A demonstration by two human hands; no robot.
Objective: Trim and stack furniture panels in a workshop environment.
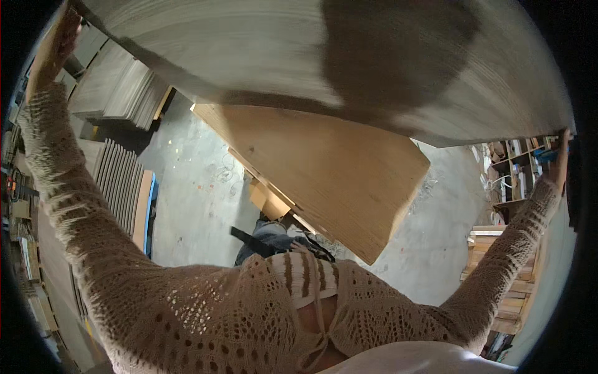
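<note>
Spanning the grey panel (237, 56), left hand (66, 37) and right hand (562, 161) reached its opposite sides; finger closure couldn't be told. Panel overlapped the wooden board (324, 168) in view; uneven support could have tipped a corner into it.

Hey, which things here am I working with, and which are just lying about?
In use:
Large grey panel, left hand and right hand at its edges
Tan wooden board beyond it, possibly; neither hand touches it

Lying about, apparently:
Stacked grey panels, left
Shelving, right
Stacked wood pieces, right
</note>
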